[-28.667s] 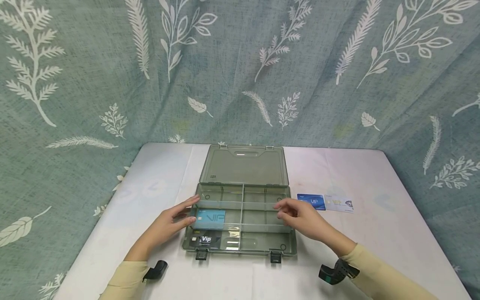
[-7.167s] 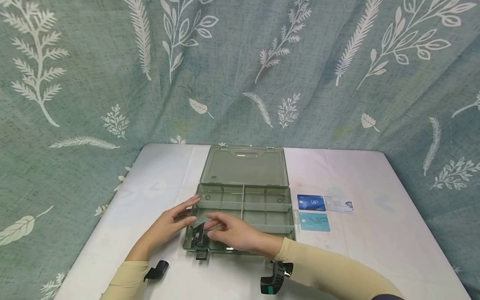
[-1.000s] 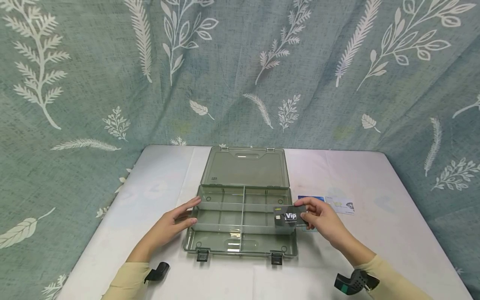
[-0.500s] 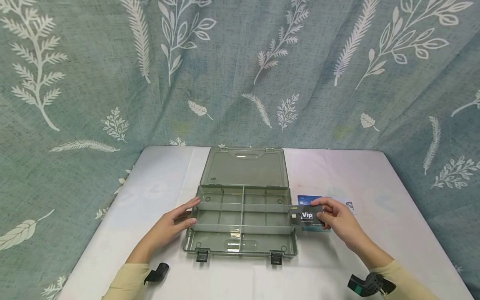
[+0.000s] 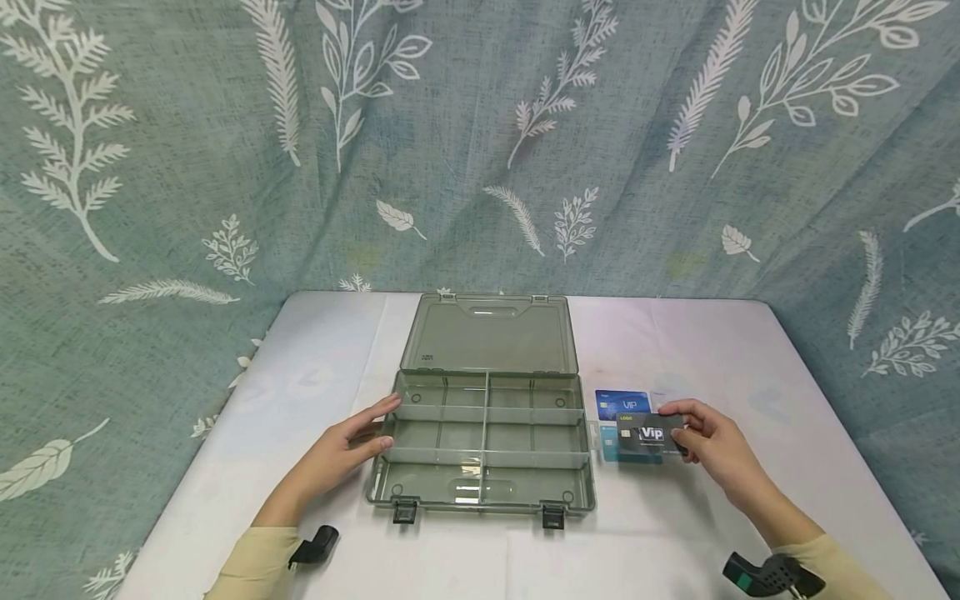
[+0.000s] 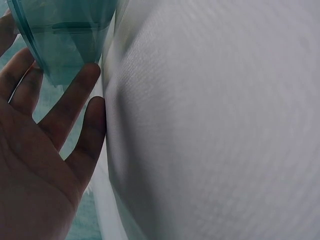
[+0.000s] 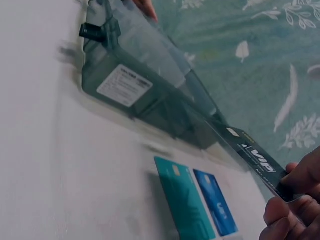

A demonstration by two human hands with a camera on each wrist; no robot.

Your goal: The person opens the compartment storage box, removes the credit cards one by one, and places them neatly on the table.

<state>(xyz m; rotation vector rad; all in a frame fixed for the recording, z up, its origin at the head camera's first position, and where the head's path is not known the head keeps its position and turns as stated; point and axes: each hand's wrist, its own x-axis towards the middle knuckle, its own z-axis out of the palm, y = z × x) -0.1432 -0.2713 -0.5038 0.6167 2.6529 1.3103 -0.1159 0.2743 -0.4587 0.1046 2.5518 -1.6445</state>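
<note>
Two hands: right hand [image 5: 716,446] fingers pinching black card [image 5: 649,435], left hand [image 5: 347,440] flat against organizer box [image 5: 483,442].

A white, cloth-covered rectangular bench [image 5: 315,367] fills the lower middle of the head view, its surface faintly creased and evenly lit, with soft shadows and no glare. Behind the bench and wrapping round both of its sides hangs a grey-green woven fabric backdrop [image 5: 480,150], printed with white leaves, ferns and feather-like sprigs. The backdrop drops below the bench's edge on the left and on the right, hiding any wall or floor. Its folds are shallow, slanting down toward the bench's far corners. In the right wrist view the same backdrop shows beyond the bench's far edge.
</note>
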